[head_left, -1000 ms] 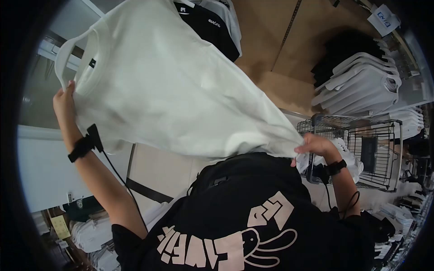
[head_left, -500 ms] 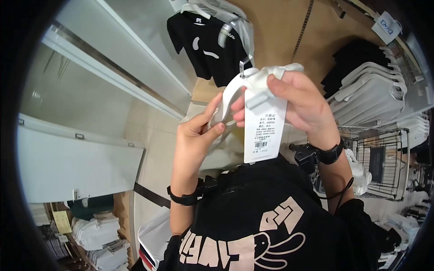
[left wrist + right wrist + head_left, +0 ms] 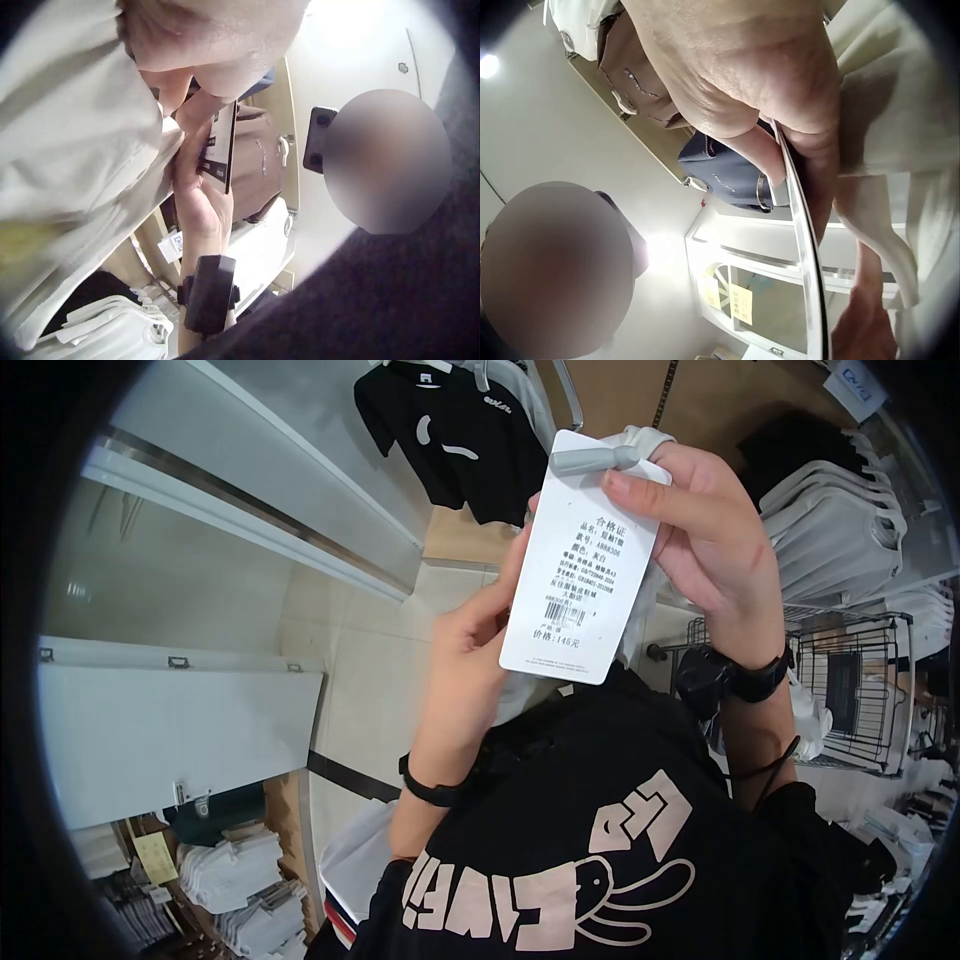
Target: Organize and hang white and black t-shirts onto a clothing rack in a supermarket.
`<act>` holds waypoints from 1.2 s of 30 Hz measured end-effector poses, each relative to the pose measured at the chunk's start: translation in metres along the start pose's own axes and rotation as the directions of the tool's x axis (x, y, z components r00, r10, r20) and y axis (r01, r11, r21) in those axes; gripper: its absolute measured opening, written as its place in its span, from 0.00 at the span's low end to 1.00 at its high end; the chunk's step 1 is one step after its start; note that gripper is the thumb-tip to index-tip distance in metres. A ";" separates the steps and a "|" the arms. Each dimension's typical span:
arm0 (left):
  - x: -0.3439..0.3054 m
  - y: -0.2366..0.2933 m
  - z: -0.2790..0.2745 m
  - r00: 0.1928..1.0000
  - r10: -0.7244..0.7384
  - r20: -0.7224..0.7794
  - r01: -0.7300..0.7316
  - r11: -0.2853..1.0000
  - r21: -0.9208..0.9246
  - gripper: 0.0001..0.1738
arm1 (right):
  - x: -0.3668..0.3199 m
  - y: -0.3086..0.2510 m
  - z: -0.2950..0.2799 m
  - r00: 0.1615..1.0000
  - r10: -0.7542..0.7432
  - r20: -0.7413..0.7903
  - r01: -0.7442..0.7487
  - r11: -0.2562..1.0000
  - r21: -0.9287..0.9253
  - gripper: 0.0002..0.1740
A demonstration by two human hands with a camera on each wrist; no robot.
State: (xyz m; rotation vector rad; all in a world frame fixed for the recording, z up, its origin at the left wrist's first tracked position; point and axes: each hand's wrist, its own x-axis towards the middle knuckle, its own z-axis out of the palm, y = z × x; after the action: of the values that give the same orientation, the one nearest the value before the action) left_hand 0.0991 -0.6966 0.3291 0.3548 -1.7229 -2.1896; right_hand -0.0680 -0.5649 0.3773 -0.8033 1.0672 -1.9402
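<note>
A white hang tag [image 3: 585,575] with printed Chinese text, a barcode and a grey plastic clip faces the head camera. My right hand [image 3: 715,525] pinches it at the upper right, thumb across the front beside the clip. My left hand [image 3: 470,655] is behind the tag's left edge, its fingertips hidden in the head view. In the left wrist view, that hand [image 3: 214,41] has its fingers curled at the off-white T-shirt [image 3: 75,150]. A white hanger [image 3: 881,232] shows beside the shirt in the right wrist view.
A black T-shirt [image 3: 450,440] hangs ahead. White shirts [image 3: 835,540] hang at the right, above a wire shopping cart [image 3: 855,680]. At the left stands a white cabinet [image 3: 180,730], with folded clothes [image 3: 230,870] on shelves below.
The shirt was stretched wide between my hands, then lowered toward my body. My hands came together at the hanger, and the tag has been raised and turned squarely to the head camera.
</note>
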 end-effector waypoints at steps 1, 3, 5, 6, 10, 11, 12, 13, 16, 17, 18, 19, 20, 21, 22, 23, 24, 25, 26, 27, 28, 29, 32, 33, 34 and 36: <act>0.001 0.001 0.002 1.000 0.012 -0.008 -0.012 1.000 -0.006 0.20 | 0.000 0.000 -0.003 1.000 -0.002 -0.009 0.002 1.000 0.002 0.19; 0.002 0.004 0.007 0.999 0.037 -0.023 -0.037 0.999 -0.016 0.16 | -0.001 0.000 -0.008 1.000 -0.013 -0.012 0.013 1.000 -0.017 0.19; 0.004 0.006 0.002 0.998 -0.033 0.053 0.035 0.999 -0.038 0.26 | -0.002 0.000 -0.008 1.000 -0.017 -0.014 0.016 0.999 -0.028 0.19; 0.004 0.005 0.000 0.995 -0.057 0.080 0.061 0.997 -0.041 0.30 | -0.002 -0.001 -0.008 1.000 -0.018 -0.010 0.018 0.999 -0.042 0.19; 0.008 0.003 -0.001 0.998 -0.058 0.014 0.058 0.998 -0.011 0.29 | -0.007 0.001 -0.011 1.000 -0.019 0.021 0.021 0.995 -0.098 0.20; 0.009 0.005 0.001 0.997 -0.059 -0.043 0.057 0.997 -0.054 0.29 | -0.010 0.002 -0.009 1.000 -0.013 0.015 0.015 0.993 -0.117 0.18; 0.010 0.005 -0.001 0.997 -0.060 -0.044 0.057 0.997 -0.055 0.29 | -0.012 0.002 -0.009 1.000 -0.007 0.009 0.008 0.991 -0.136 0.17; 0.012 0.005 -0.006 0.996 -0.037 -0.077 0.034 0.999 -0.039 0.28 | -0.015 0.001 -0.015 1.000 -0.003 0.011 0.005 0.991 -0.136 0.17; 0.019 0.007 -0.018 0.988 -0.026 -0.149 0.023 1.000 -0.021 0.27 | -0.020 -0.006 -0.029 0.968 0.250 0.037 -0.073 0.419 -0.905 0.12; 0.022 0.007 -0.018 0.986 -0.022 -0.168 0.018 1.000 -0.023 0.25 | -0.024 0.001 -0.032 0.967 0.253 0.044 -0.068 0.419 -0.905 0.12; 0.025 0.007 -0.018 0.982 -0.018 -0.187 0.014 1.000 -0.025 0.23 | -0.030 0.014 -0.040 0.983 0.125 -0.131 -0.124 -0.068 -0.990 0.13; 0.029 0.007 -0.018 0.978 -0.014 -0.206 0.009 1.000 -0.027 0.22 | -0.032 0.019 -0.038 0.972 -0.077 -0.224 -0.230 -0.524 -0.820 0.14; 0.034 0.006 -0.018 0.981 -0.011 -0.194 0.007 1.000 -0.024 0.20 | -0.032 0.020 -0.036 0.957 -0.182 -0.228 -0.278 -0.335 -0.900 0.16; 0.037 0.003 -0.015 0.981 -0.013 -0.193 0.009 1.000 -0.025 0.19 | -0.028 0.024 -0.031 0.959 -0.178 -0.221 -0.271 -0.339 -0.901 0.16; 0.039 0.001 -0.012 0.981 -0.015 -0.191 0.010 1.000 -0.025 0.18 | -0.022 0.029 -0.020 0.951 -0.216 -0.222 -0.184 0.182 -0.966 0.17; 0.043 -0.002 -0.004 0.992 -0.018 -0.123 0.027 0.997 0.072 0.20 | -0.018 0.034 -0.010 0.936 -0.249 -0.249 -0.030 0.648 -0.761 0.18; 0.046 -0.007 0.008 0.998 -0.024 -0.052 0.032 0.985 0.168 0.21 | -0.009 0.039 -0.007 0.958 -0.201 -0.203 -0.014 0.675 -0.738 0.23; 0.045 -0.016 0.024 0.999 -0.040 -0.008 0.041 0.997 0.072 0.19 | 0.003 0.043 -0.006 0.957 -0.207 -0.204 -0.014 0.669 -0.744 0.23; 0.055 -0.035 0.030 0.997 0.034 0.070 -0.055 0.946 0.318 0.18 | 0.015 0.046 -0.007 0.949 -0.120 -0.291 -0.201 0.479 -0.854 0.19; 0.057 -0.048 0.032 0.988 0.058 0.143 -0.106 0.928 0.357 0.20 | 0.025 0.050 -0.013 0.918 -0.056 -0.393 -0.368 0.246 -0.897 0.16; 0.060 -0.057 0.036 0.973 0.081 0.214 -0.161 0.907 0.389 0.21 | 0.028 0.061 -0.029 0.917 -0.061 -0.394 -0.370 0.234 -0.899 0.16; 0.061 -0.058 0.033 0.956 -0.085 0.282 -0.050 0.897 0.439 0.24 | 0.028 0.078 -0.051 0.928 -0.025 -0.373 -0.340 0.355 -0.871 0.15; 0.058 -0.042 0.008 0.761 -0.332 0.558 0.400 0.917 -0.001 0.30 | 0.018 0.078 -0.069 0.955 0.065 -0.291 -0.277 0.553 -0.786 0.13; 0.060 -0.041 -0.013 0.767 -0.339 0.545 0.402 0.916 0.003 0.30 | 0.014 0.073 -0.068 0.967 0.113 -0.230 -0.249 0.624 -0.741 0.11; 0.063 -0.047 -0.040 0.674 -0.426 0.604 0.467 0.879 0.099 0.29 | 0.011 0.064 -0.064 0.972 0.096 -0.214 -0.231 0.559 -0.796 0.10; 0.061 -0.064 -0.090 0.696 -0.537 0.478 0.478 0.842 0.250 0.29 | 0.006 0.038 -0.063 0.989 0.084 -0.126 -0.151 0.510 -0.847 0.12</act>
State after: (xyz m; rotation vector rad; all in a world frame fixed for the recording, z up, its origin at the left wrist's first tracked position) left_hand 0.0718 -0.7879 0.2465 0.2906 -2.2592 -2.8037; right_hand -0.1095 -0.5584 0.3162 -1.1286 2.1375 -1.2210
